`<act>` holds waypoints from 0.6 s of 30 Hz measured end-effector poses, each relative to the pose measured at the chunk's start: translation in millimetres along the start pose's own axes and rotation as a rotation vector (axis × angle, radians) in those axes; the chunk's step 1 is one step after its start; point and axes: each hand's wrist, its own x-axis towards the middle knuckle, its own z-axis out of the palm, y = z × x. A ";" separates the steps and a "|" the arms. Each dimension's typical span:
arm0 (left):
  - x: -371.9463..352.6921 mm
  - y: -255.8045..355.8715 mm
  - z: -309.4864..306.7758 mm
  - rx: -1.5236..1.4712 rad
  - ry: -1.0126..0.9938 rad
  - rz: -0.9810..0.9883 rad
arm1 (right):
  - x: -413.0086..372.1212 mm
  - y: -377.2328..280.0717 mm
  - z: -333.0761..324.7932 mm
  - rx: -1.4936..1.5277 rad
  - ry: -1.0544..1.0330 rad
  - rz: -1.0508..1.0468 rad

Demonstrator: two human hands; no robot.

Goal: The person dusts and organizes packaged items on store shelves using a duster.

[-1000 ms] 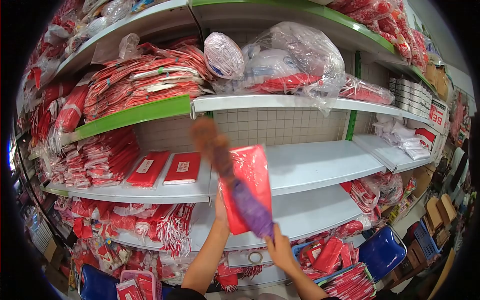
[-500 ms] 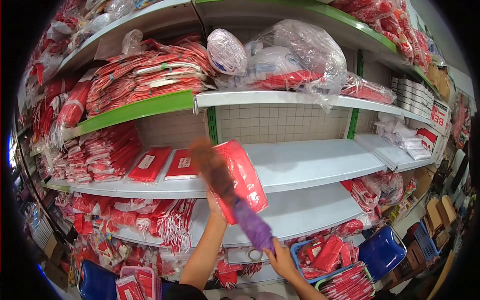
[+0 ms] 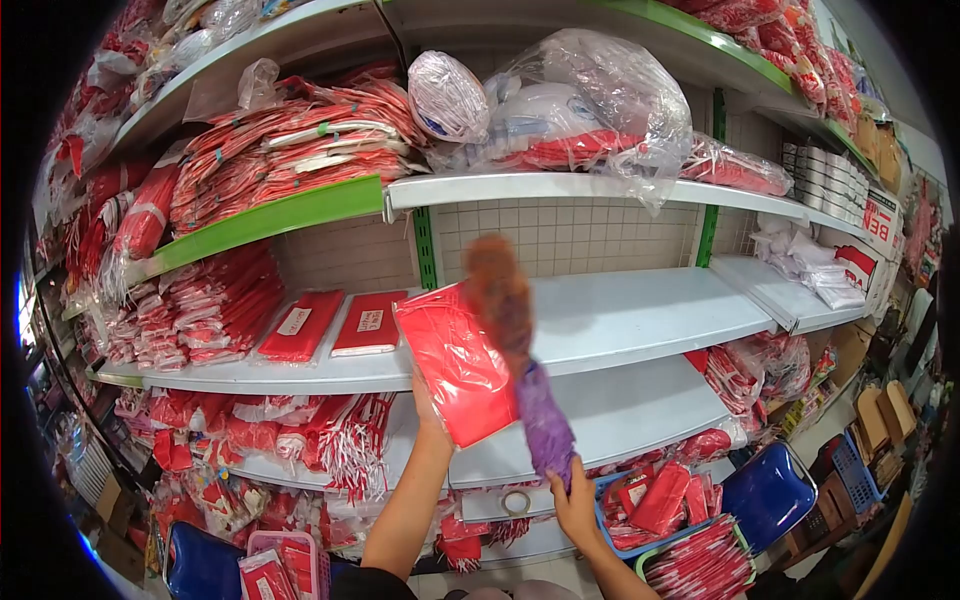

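A flat red packet in clear plastic (image 3: 455, 375) is in my left hand (image 3: 428, 408), gripped at its lower left edge and tilted in front of the middle shelf. My right hand (image 3: 574, 500) is closed around the lower end of a duster (image 3: 548, 420), purple below with a brown, motion-blurred head. The duster leans up and left, overlapping the packet's right edge in this view. Just left of the held packet, two similar red packets with white labels (image 3: 370, 322) (image 3: 300, 325) lie flat on the middle shelf (image 3: 630, 320).
Stacked red packets (image 3: 230, 310) fill the shelf's left end. Overhead, an upper shelf (image 3: 560, 188) carries bulky plastic bags (image 3: 600, 110). Below right stand a blue basket of red packets (image 3: 615, 545) and a blue stool (image 3: 770, 495). A tape roll (image 3: 516, 503) sits low down.
The duster's head has swung to the right, from in front of the packet's left side to its right side. The red packet has turned and shows more of its face.
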 end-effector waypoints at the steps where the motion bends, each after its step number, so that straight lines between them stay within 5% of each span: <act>1: -0.6 -0.5 -1.4 0.010 -0.022 0.010 | -2.3 -1.8 0.3 -0.045 -0.033 -0.040; 3: 2.8 -2.8 -10.2 0.035 -0.074 0.028 | -7.5 -5.6 0.4 -0.130 -0.092 -0.122; 4: 48.3 -9.7 -121.1 -0.227 -0.392 -0.079 | -10.0 5.9 1.8 -0.195 -0.191 -0.276; 6: 132.8 -21.4 -290.6 -0.119 -0.207 0.025 | -7.3 0.5 -2.0 -0.188 -0.193 -0.293; 8: 16.9 -1.4 -36.3 -0.123 -0.091 -0.041 | 0.2 -1.8 -1.5 -0.143 -0.120 -0.156; 9: -0.1 0.1 -2.5 0.053 0.023 -0.047 | 6.7 -8.0 -2.4 -0.103 -0.084 -0.093; 11: -5.2 -2.5 12.2 0.099 0.041 -0.058 | 18.7 -22.5 -4.2 -0.022 -0.013 0.031; 13: 37.9 -5.8 -67.5 -0.203 -0.547 -0.172 | 15.0 -27.9 -4.8 -0.150 -0.116 -0.142; 15: 38.2 -6.9 -75.4 -0.194 -0.645 -0.181 | 13.4 -31.5 -3.6 -0.134 -0.219 -0.351; 17: -5.5 -3.2 -16.8 0.129 -0.251 -0.078 | 24.1 -35.0 -3.9 -0.111 -0.101 -0.292; 18: -2.3 -5.8 -36.5 0.050 -0.094 -0.139 | 32.5 -34.8 -4.4 -0.125 -0.044 -0.195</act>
